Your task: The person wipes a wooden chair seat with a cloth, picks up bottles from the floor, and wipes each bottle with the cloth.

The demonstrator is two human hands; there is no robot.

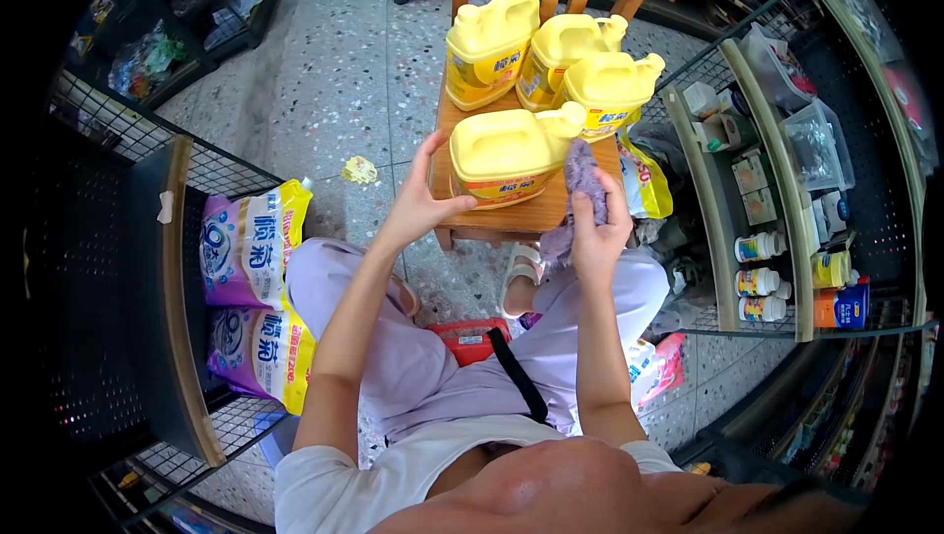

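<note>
A yellow plastic detergent jug [501,150] stands at the near side of a wooden chair seat [470,222]. My left hand [421,205] grips its left end, thumb on the near side and fingers behind. In my right hand [602,239] is a fuzzy purple cleaning cloth [582,180], its upper part close to the jug's spout end; whether cloth and jug touch, I cannot tell. Behind stand more yellow jugs: one at the left [489,52], one in the middle [562,52] and one at the right [610,87].
Purple and yellow detergent bags [258,259] lie stacked at my left beside a dark shelf [162,308]. On the right, a wire-sided shelf [728,229] holds bottles, boxes and clear bins. A red item [467,339] is on the floor between my feet.
</note>
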